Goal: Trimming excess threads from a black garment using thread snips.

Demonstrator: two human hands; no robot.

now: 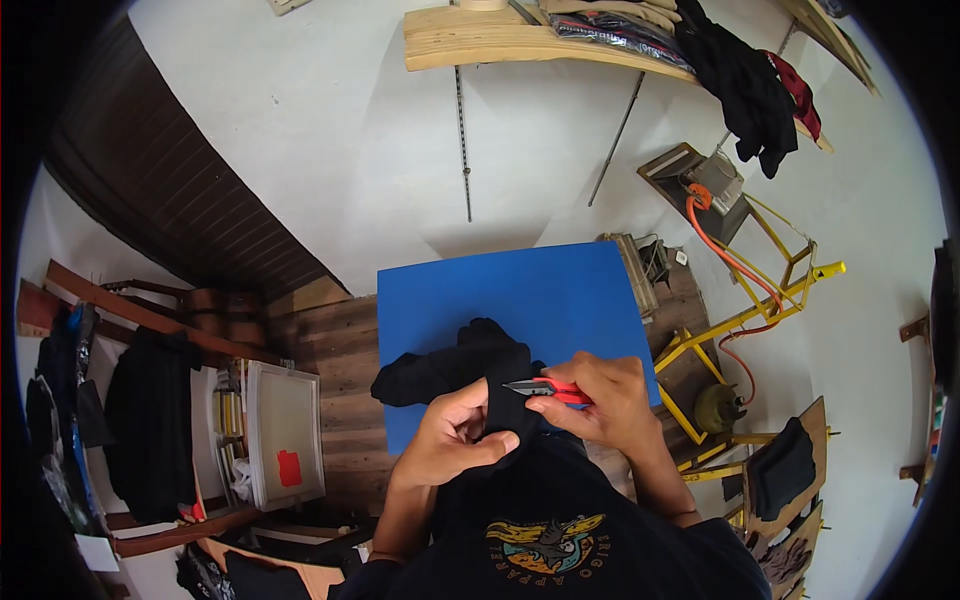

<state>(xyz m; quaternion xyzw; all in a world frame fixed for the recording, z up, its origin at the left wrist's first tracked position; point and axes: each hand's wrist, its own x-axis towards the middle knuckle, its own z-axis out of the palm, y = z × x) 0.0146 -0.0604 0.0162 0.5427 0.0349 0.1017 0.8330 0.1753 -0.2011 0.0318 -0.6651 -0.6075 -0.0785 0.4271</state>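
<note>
At the near edge of a blue board (500, 285), black fabric (450, 365) lies bunched, with part of it raised in my hands. My left hand (455, 440) grips a folded section, fingers curled into it and thumb on top. My right hand (605, 395) holds small red-handled snips (555, 390), their dark pointed blades over the fabric just right of my left fingertips. Whether the blades touch the cloth, I cannot tell. My black T-shirt (620, 510) with a printed emblem fills the lower middle.
A wooden shelf (480, 45) with folded clothes spans the far wall. On the left stand a rack of dark garments (150, 430) and framed screens (285, 420). A yellow metal frame (800, 280) with an orange hose, green gas cylinder (715, 405) and platens holding dark cloth (785, 470) occupies the right.
</note>
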